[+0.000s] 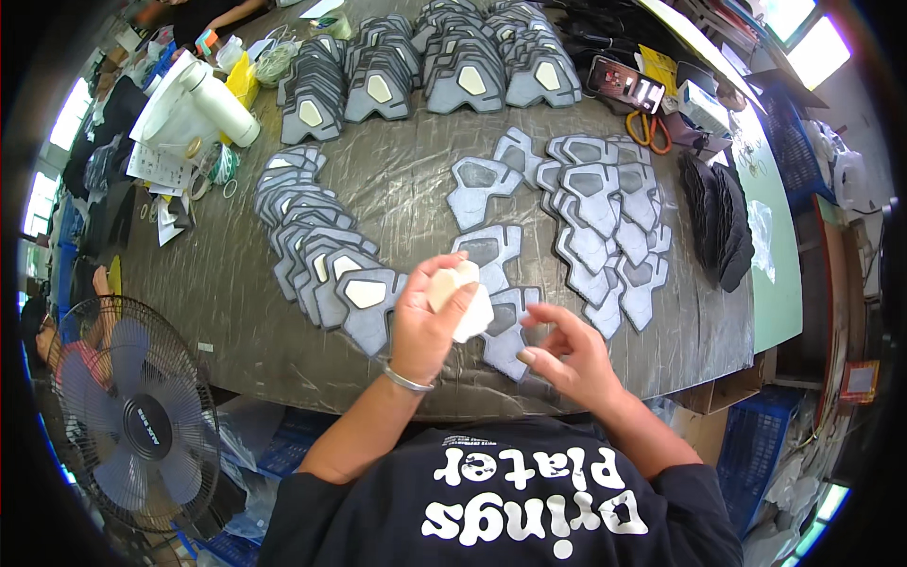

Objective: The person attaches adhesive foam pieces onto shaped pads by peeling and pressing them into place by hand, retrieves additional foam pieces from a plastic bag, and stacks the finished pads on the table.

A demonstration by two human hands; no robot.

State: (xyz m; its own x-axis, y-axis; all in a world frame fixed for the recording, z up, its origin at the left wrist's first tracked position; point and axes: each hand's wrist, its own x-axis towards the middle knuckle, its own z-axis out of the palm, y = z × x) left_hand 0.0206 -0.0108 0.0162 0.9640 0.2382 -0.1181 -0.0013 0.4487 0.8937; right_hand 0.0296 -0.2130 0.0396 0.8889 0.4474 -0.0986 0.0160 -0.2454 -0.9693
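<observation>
A small bunch of cream-white foam-like pads point(472, 319) is gripped in my left hand point(422, 321), above the table. My right hand point(576, 357) has its fingers apart and appears to hold nothing. It hovers at the right edge of a grey, dark-rimmed shaped piece point(506, 352) that partly lies under the pads. Just beyond lies another grey piece point(484, 248), without a cream pad. To the left of my left hand, a curved row of overlapping grey pieces point(326, 241) ends in one with a cream pad point(367, 295) in its recess.
Several stacks of padded grey pieces point(468, 71) stand at the far side. Unpadded grey pieces point(590, 203) overlap on the right, beside black pieces point(716, 222). Orange-handled scissors point(648, 132), a phone point(625, 83) and a white bottle point(219, 106) lie farther off. A fan point(137, 416) stands left.
</observation>
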